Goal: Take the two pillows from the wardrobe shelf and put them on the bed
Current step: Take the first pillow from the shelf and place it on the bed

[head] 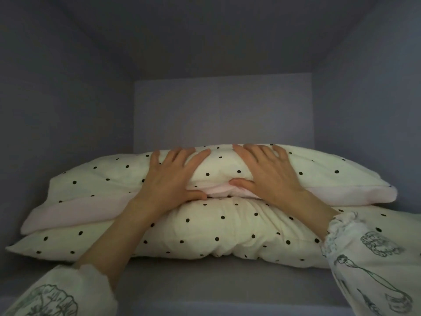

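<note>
left hand (pixel 169 179) – grip grasping top pillow (pixel 109 176) | right hand (pixel 267 173) – same | under both: second pillow (pixel 205 233), on shelf (pixel 205 281)

grey back panel (pixel 223 110), printed sleeves (pixel 373 258)

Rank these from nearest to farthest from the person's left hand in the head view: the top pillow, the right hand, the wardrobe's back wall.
1. Top pillow: gripped by the left hand at its front edge.
2. Right hand: on the same pillow, further right.
3. Back wall: behind the stacked pillows, deepest in the wardrobe.
</note>
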`<state>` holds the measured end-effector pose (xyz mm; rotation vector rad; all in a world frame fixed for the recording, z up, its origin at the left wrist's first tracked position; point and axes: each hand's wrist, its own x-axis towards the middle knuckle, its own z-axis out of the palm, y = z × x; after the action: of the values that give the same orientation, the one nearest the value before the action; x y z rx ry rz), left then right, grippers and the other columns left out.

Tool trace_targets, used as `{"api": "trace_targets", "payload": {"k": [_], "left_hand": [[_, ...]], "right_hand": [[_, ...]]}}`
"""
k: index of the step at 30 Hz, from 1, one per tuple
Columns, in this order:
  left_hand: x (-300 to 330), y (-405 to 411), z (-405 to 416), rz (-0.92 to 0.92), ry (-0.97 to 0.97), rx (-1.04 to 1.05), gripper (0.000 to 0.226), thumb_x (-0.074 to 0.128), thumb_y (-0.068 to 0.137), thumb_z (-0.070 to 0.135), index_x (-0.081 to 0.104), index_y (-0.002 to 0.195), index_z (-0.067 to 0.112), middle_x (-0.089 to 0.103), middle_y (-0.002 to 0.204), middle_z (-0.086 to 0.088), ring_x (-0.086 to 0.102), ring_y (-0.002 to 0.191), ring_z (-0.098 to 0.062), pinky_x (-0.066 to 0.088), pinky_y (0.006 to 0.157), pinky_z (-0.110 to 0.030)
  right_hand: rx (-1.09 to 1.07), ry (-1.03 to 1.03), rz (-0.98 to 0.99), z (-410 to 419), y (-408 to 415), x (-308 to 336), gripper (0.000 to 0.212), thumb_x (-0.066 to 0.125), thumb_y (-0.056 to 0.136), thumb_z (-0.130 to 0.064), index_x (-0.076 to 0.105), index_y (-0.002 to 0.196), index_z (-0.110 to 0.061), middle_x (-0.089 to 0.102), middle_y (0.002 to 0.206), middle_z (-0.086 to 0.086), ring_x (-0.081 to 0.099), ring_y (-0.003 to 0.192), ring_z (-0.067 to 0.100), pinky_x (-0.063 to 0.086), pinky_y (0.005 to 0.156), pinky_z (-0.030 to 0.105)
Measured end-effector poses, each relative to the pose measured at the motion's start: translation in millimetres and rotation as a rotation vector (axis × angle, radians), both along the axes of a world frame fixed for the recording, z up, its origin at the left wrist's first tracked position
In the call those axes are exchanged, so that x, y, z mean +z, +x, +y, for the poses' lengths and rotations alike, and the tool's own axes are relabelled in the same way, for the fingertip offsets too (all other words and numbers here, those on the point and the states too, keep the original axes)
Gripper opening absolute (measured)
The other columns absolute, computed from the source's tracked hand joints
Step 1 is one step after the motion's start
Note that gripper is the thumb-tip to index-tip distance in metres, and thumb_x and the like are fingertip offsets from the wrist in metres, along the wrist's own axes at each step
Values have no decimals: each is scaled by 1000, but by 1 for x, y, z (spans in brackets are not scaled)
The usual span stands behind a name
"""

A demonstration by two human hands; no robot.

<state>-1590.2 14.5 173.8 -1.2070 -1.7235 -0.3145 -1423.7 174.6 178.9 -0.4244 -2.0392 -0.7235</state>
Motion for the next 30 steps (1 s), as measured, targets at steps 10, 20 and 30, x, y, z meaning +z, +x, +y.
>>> {"api": "trace_targets", "payload": {"k": [10,20,30], "left_hand": [[-3,5,19,38,153,112,69,73,67,46,45,127,26,54,122,-2,50,106,-28,32,91,-50],[10,31,14,103,347,86,58,81,58,21,59,112,22,63,104,-5,58,91,-31,40,80,-51],[24,80,-50,207,472,-37,46,74,61,5,61,105,14,65,103,-12,59,87,-36,41,76,-54]], "right_hand": [[-99,18,-120,1,-6,5,70,62,77,-43,24,134,-30,45,125,0,47,109,26,36,88,47],[-106,288,206,-18,-4,15,48,67,59,-4,57,103,-20,58,86,2,53,71,23,40,59,38],[-66,412,354,-84,48,29,40,60,67,-1,60,104,-18,63,92,6,56,73,25,42,65,39]]}}
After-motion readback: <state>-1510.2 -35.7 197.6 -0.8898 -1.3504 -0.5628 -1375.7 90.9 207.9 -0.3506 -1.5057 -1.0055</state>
